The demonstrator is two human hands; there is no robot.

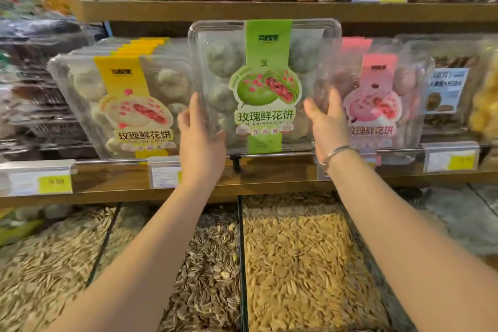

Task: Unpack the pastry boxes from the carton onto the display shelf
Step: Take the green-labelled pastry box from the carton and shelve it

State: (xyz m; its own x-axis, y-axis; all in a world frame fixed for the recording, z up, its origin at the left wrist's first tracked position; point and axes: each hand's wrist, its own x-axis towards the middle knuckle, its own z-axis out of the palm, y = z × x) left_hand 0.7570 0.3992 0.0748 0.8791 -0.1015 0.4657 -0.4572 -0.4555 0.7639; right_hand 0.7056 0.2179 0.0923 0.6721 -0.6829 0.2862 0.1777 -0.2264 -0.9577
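Blur and crops

My forearms are running off the bottom edge; the left-side packages (32,83) are smearing; the price tags (55,183) are staying unreadable.

This is a food shop. Wooden shelves (269,175) carry rows of clear plastic pastry boxes (126,100) with printed yellow, green and pink labels, all facing outward behind a metal rail (272,155). Price tags (40,182) in clear holders are clipped along the shelf edges. Near, below the shelves, open bins (301,259) split by dividers hold loose seeds sold in bulk.
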